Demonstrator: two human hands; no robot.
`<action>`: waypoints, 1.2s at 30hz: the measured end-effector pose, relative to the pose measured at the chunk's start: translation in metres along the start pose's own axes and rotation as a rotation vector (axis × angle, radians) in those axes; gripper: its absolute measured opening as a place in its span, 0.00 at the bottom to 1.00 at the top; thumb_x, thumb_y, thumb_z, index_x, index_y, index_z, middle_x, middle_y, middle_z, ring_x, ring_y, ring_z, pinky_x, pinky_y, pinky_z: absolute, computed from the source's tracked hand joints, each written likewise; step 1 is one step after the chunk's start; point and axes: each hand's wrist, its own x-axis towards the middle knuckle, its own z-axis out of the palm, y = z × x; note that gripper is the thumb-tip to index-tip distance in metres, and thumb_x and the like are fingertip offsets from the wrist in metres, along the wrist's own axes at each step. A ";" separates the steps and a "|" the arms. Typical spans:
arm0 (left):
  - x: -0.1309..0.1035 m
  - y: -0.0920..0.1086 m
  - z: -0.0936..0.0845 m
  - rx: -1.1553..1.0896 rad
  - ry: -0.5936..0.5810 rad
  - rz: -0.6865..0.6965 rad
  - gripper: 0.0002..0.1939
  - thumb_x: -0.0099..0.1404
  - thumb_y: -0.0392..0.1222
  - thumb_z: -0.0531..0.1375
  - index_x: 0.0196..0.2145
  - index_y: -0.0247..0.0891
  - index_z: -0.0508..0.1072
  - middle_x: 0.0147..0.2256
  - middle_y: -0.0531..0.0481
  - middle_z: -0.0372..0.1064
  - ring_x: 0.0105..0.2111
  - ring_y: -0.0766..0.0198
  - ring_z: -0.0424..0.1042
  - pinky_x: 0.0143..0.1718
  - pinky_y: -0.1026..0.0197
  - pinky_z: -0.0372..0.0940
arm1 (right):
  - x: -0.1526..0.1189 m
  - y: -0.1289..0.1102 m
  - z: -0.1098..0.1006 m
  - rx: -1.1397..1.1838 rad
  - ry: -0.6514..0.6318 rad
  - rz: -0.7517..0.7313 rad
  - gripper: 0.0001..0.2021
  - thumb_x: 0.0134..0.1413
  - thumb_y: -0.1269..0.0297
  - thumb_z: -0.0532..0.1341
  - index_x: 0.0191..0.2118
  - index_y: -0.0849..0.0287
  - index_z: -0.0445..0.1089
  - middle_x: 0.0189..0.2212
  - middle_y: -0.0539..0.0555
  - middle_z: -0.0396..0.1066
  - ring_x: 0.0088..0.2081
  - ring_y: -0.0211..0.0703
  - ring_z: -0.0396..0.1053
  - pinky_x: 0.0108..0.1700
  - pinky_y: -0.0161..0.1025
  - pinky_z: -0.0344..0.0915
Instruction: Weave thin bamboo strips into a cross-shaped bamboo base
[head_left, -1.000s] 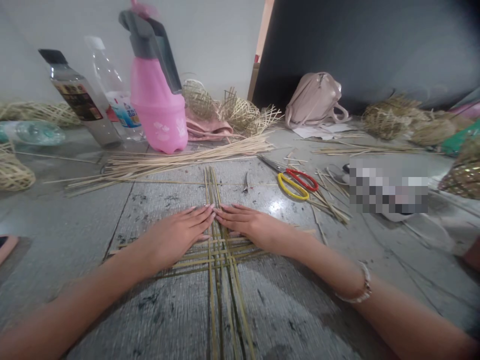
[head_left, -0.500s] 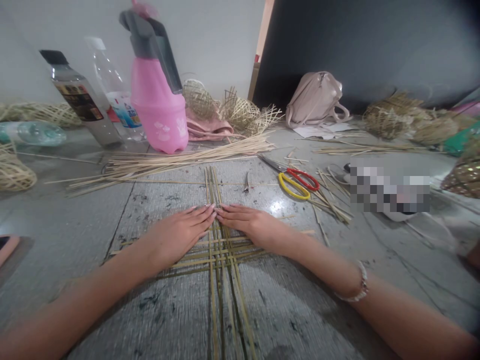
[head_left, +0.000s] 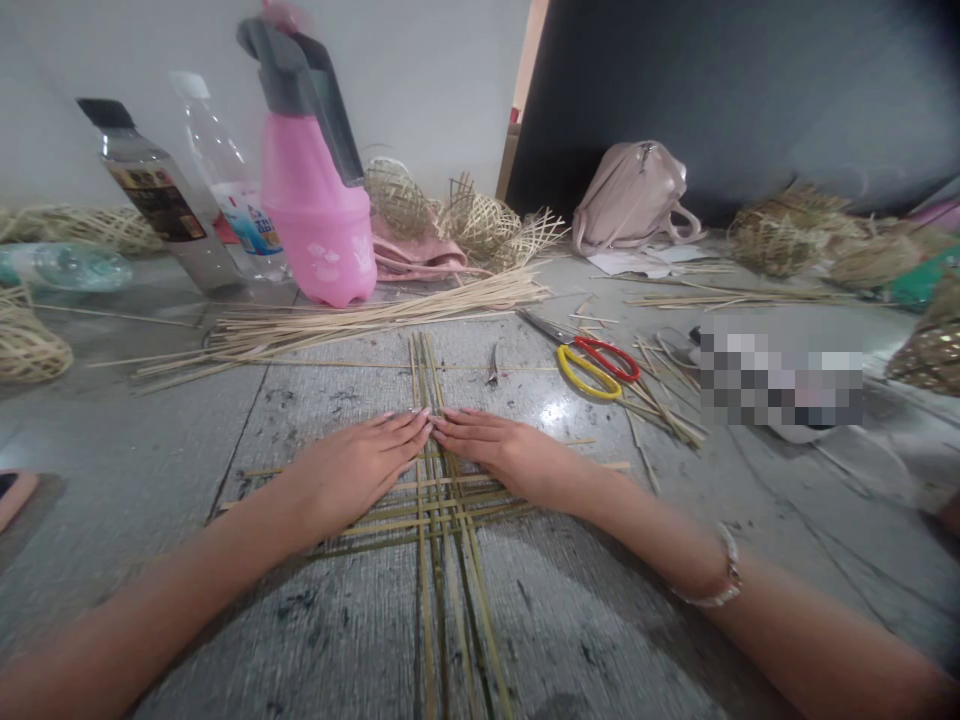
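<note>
Several thin bamboo strips run lengthwise on the grey surface, crossed by other strips in an open woven grid. My left hand lies over the left side of the grid, fingers stretched out flat and tips on the lengthwise strips. Opposite it, my right hand rests with straight fingers on the right side of the same strips. The fingertips of both hands nearly meet in the middle. Parts of the crossing strips are hidden under the hands. Beyond the fingers the lengthwise strips' far ends stick out.
Scissors with red and yellow handles lie to the right, near cut strips. Behind are a strip bundle, a pink spray bottle, drink bottles, woven pieces and a bag. A phone lies at left.
Both hands stay practically in place on the strips. Only a slight shift of the view and of the right forearm shows.
</note>
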 end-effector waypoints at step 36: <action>-0.003 0.005 0.001 -0.032 0.036 -0.039 0.22 0.76 0.40 0.41 0.61 0.33 0.63 0.64 0.41 0.56 0.64 0.59 0.57 0.64 0.54 0.54 | -0.001 -0.004 0.000 0.025 0.000 0.062 0.23 0.61 0.80 0.51 0.61 0.67 0.63 0.62 0.61 0.61 0.66 0.44 0.53 0.67 0.48 0.55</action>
